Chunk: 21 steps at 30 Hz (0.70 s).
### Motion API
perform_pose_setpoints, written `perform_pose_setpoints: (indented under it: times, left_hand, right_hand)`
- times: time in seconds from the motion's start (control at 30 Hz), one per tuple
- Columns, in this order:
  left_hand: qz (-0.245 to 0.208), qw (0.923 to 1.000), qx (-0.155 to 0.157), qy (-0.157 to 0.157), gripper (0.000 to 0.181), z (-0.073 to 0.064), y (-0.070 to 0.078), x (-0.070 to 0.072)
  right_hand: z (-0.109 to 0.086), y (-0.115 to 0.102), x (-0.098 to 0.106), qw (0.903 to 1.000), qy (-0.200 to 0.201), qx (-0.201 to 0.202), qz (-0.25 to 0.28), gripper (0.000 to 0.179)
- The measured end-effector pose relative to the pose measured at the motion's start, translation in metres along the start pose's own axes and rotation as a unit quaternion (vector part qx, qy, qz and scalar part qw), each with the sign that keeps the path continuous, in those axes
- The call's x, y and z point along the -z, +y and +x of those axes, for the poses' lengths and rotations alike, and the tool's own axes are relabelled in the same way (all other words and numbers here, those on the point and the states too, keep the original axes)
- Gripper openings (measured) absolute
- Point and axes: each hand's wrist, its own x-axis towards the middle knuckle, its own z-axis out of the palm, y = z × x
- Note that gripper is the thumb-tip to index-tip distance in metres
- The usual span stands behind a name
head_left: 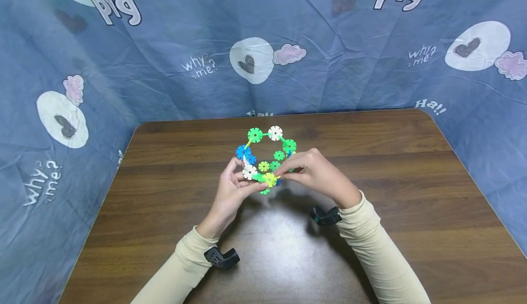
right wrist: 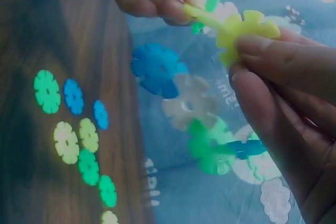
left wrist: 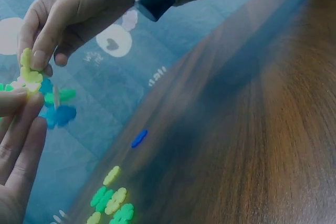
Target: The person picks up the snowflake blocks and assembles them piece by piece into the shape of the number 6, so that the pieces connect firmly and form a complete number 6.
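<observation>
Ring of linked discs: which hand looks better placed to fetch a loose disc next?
Probably the right hand: it pinches one yellow disc, while the left hand grips the ring beside a white disc and could perhaps steady it alone.

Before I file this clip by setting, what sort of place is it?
Probably an indoor recording corner: a wood-grain table, patterned blue cloth hung behind and beside it, and a black device on each wrist.

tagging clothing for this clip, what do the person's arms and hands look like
Long, plain cream sleeves, wrinkled toward the ends. A black, hook-shaped wrist camera is worn on each side. Both hands are bare, without gloves.
</observation>
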Motion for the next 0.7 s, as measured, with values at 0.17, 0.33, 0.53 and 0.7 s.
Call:
perform_pose_setpoints:
  times: [0.17, 0.33, 0.53, 0.7]
  left_hand:
    - [0.003, 1.0000, 0.006, -0.005, 0.051, 0.000, 0.000, 0.003]
    - [-0.012, 0.9999, -0.005, 0.010, 0.049, 0.000, 0.005, 0.004]
    - [-0.033, 0.9983, -0.039, 0.029, 0.048, 0.002, 0.010, 0.007]
    - [-0.040, 0.9975, -0.050, 0.030, 0.048, 0.001, 0.011, 0.008]
  right_hand:
    - [0.002, -0.003, -0.001, 0.9998, -0.001, 0.003, -0.018, 0.016]
    - [0.003, -0.003, -0.003, 0.9989, 0.039, -0.019, -0.020, 0.026]
    - [0.002, 0.006, -0.006, 0.9832, 0.133, -0.119, 0.040, 0.019]
    - [0.003, 0.018, -0.017, 0.9448, 0.020, -0.289, 0.153, 0.021]
